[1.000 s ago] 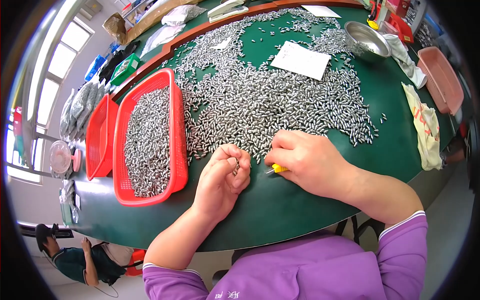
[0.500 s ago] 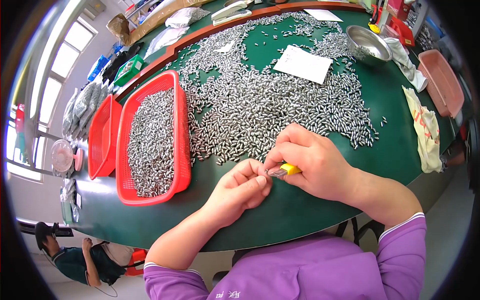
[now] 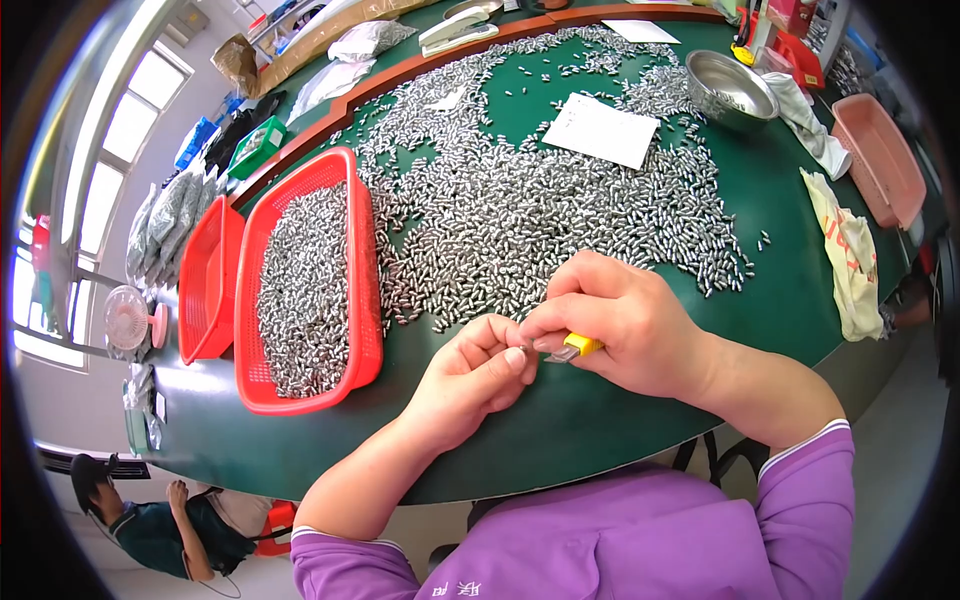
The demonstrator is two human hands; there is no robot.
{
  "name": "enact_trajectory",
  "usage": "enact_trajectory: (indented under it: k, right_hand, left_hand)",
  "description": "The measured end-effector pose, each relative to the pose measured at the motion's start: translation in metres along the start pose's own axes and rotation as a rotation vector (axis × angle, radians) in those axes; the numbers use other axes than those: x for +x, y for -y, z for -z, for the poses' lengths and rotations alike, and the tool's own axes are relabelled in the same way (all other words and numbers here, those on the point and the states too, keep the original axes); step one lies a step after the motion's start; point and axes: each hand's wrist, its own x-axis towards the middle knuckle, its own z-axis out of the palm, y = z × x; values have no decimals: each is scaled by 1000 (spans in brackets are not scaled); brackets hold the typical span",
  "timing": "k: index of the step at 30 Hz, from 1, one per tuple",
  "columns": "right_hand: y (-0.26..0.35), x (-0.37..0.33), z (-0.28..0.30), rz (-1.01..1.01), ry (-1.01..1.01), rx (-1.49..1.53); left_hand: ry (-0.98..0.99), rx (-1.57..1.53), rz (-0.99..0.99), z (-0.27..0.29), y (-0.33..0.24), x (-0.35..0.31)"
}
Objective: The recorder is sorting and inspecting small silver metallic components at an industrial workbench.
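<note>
My right hand (image 3: 630, 325) is closed around a small utility knife (image 3: 580, 346) with a yellow body and a grey metal end, most of it covered by the fingers. My left hand (image 3: 478, 372) is closed too, thumb against forefinger, pinching a tiny metal piece (image 3: 524, 348) whose shape is largely hidden. The fingertips of both hands meet at this piece, above the near part of the green table. Just beyond them spreads a wide layer of small silvery, bullet-shaped metal pieces (image 3: 500, 235).
To the left, a red basket (image 3: 365, 290) holds many of the same pieces, beside another red basket (image 3: 210, 285). White paper (image 3: 602, 130) lies on the spread. At the right are a metal bowl (image 3: 735, 80), a cloth (image 3: 845, 260) and a pink basket (image 3: 880, 160). A person (image 3: 170, 530) sits lower left.
Both hands stay together over the same spot, with only slight shifts of the fingers and the utility knife. The whole view has moved a little; the baskets and metal pieces look unchanged.
</note>
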Motion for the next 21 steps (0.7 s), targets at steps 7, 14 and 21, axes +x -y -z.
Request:
enact_trajectory:
  k: [7,14,21]
  right_hand:
    - [0,-2,0,47,6,-24]
    - [-4,-2,0,74,-7,-55]
    - [-5,0,7,-35,-36,-140]
  left_hand:
    - [-32,-52,-17,4,4,0]
    - [-12,-52,-43,2,6,1]
    - [-4,-11,-69,1,3,2]
